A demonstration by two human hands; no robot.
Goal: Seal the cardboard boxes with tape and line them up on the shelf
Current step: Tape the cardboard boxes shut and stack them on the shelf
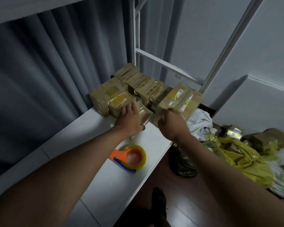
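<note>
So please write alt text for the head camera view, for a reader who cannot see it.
Both hands reach a small taped cardboard box at the front of a cluster of boxes on a white shelf: left hand, right hand. An orange tape dispenser lies nearer.

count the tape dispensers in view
1. The tape dispenser, orange with a blue blade guard, lies on the white shelf, nearer the camera than the hands and the boxes. Another could be hidden in the clutter on the floor at right.
</note>
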